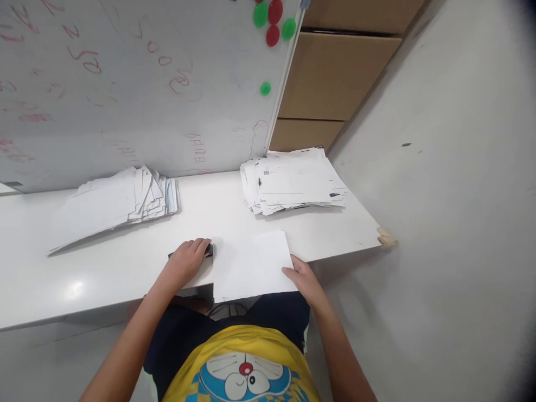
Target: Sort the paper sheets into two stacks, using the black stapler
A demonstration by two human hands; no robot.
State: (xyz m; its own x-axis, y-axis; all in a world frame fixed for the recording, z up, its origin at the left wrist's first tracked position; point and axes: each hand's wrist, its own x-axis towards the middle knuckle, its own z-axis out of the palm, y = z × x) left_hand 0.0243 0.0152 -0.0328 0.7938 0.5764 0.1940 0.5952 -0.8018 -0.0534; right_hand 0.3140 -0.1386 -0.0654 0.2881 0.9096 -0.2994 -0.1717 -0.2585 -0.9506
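My left hand (190,258) is closed over a small black stapler-like tool (208,250) that lies on the white table, its tip at the left edge of the white paper sheets. My right hand (302,274) grips the right edge of the white paper sheets (251,265), thumb on top and fingers beneath. The sheets lie partly on the table, and their lower edge sticks out past the table's front edge.
One paper stack (104,201) lies on the left of the white table (209,209), another paper stack (297,181) at the back right. Behind stand a whiteboard (138,106) with round magnets and cardboard boxes (335,75). A grey wall (452,167) is at the right.
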